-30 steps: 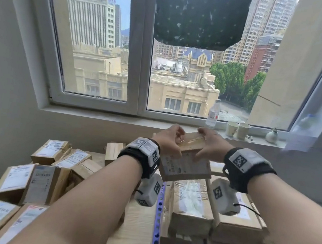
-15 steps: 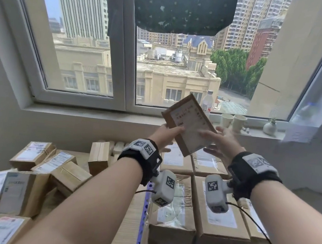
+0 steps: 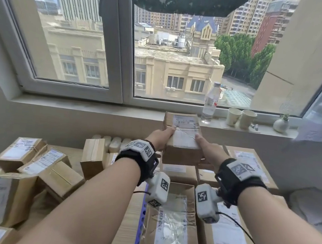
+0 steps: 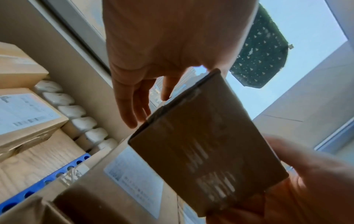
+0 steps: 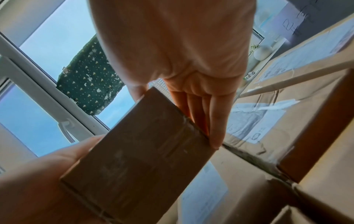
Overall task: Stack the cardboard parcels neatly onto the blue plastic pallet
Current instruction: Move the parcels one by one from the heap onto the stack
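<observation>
A small cardboard parcel (image 3: 182,136) with a white label on top lies level between my two hands, over the back row of parcels on the blue pallet (image 3: 139,217). My left hand (image 3: 161,136) grips its left edge, thumb on top. On the other edge my right hand (image 3: 203,145) holds it the same way. In the left wrist view the parcel (image 4: 206,144) shows its plain underside beside my left fingers (image 4: 130,106). The right wrist view has the parcel (image 5: 138,159) against my right fingers (image 5: 201,115). Whether it rests on the stack I cannot tell.
Stacked parcels (image 3: 173,224) cover the pallet in front of me, with a larger box (image 3: 251,163) at the right. Several loose parcels (image 3: 22,151) lie in a heap on the left. A water bottle (image 3: 209,103), paper cups (image 3: 241,118) and a small vase (image 3: 280,124) stand on the windowsill.
The parcel was raised and tilted with its label facing me; it has turned flat, label up, and come down over the back row of the stack. Both hands still hold it.
</observation>
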A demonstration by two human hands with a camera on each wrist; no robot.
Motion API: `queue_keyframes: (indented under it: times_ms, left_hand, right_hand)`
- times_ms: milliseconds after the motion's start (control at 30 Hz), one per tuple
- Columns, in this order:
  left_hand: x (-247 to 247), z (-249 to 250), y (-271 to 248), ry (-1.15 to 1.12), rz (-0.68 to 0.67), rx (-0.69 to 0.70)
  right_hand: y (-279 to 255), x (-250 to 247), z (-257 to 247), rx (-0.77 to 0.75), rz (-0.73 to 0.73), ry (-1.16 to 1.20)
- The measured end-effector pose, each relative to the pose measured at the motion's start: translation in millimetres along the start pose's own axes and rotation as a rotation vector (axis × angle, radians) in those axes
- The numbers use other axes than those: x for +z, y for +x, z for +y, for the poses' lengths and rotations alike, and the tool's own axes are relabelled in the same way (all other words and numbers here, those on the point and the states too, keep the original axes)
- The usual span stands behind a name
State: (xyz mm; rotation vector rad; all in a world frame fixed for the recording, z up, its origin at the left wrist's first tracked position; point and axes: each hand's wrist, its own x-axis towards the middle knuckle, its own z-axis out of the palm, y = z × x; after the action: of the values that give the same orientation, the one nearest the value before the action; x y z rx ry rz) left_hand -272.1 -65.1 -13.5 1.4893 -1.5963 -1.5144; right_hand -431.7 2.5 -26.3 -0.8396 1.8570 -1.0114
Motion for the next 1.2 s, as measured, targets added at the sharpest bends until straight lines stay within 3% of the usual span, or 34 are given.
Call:
queue_keyframes:
  times_ms: [133,267,567,967,1067,1200]
  left_hand:
    - [1.3,-19.3,22.4,0.086,-0.016,-0.078]
    - [6.6,-24.1,20.8,0.015,-0.049,-0.139]
    - [9.8,-34.1,28.8,0.021,-0.059,-0.182]
    - [10.3,-39.6,34.8,0.051,-0.043,-0.120]
    - [7.3,-37.2,32.9,0.077,-0.027,-0.082]
    - [-0.5,-29.4,15.5,0.148,0.021,-0.053]
  right_hand:
    - [6.7,7.3,5.5,0.045,-0.009,-0.060]
    - [15.4,6.8,12.4,0.071,-0.016,-0.071]
    - [14.2,6.8,16.0,0.066,-0.006,-0.150]
    - [8.9,6.8,20.3,0.021,0.044,-0.280]
    - [2.2,4.2,16.1,-0.058,0.099,-0.369]
    - [-19.9,-3.2,4.7,-0.273,0.289,-0.467]
